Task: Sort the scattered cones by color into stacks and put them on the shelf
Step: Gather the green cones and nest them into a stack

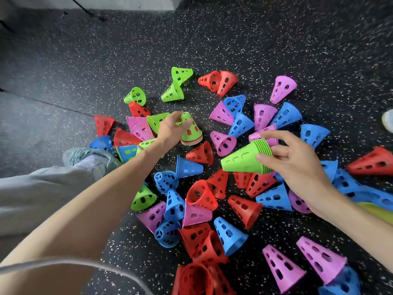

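Several perforated cones in green, red, blue and pink lie scattered on the dark speckled floor (265, 50). My right hand (295, 160) grips a nested stack of green cones (244, 159) by its wide end, held on its side above the pile. My left hand (170, 129) reaches forward and grips the top of an upright green cone (192, 130), which sits over red cones. Loose green cones (172, 92) lie beyond my left hand, and another green cone (143, 199) lies near my forearm.
My leg in grey trousers and a grey shoe (91, 157) stand at the left edge of the pile. A white shoe (388, 120) shows at the right edge. A pale wall base (106, 3) runs along the top. A red stack (195, 277) lies near the bottom.
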### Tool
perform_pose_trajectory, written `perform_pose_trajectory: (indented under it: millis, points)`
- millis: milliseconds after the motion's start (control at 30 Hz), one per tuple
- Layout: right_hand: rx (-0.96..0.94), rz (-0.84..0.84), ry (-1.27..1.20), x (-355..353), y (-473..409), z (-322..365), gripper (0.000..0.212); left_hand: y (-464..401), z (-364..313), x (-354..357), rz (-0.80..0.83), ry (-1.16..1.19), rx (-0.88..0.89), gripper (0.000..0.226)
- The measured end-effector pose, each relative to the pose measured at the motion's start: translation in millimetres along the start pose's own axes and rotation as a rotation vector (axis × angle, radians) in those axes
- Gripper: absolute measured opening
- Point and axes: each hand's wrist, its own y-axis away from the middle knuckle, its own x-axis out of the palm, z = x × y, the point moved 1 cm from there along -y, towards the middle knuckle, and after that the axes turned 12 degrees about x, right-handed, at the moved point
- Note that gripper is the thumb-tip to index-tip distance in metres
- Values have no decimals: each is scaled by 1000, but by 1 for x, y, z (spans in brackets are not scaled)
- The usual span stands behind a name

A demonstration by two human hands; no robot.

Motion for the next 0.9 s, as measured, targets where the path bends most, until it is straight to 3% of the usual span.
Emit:
perform_pose_trajectory:
  millis: [467, 600, 767, 900]
  points:
    - [-57, 8, 10, 6, 12, 15, 41, 37, -8, -27, -119, 150, 38, 33]
    - [-63, -47, -17, 7, 14, 14, 39, 55, -26, -37, -195, 214, 91, 42]
    - [-93, -147, -72, 2, 16, 17, 36, 83, -64, -29, -239, 563, 71, 41]
    - [-107, -220, -127, -4, 15, 16, 33, 101, -92, -8, -162, 680, 83, 41]
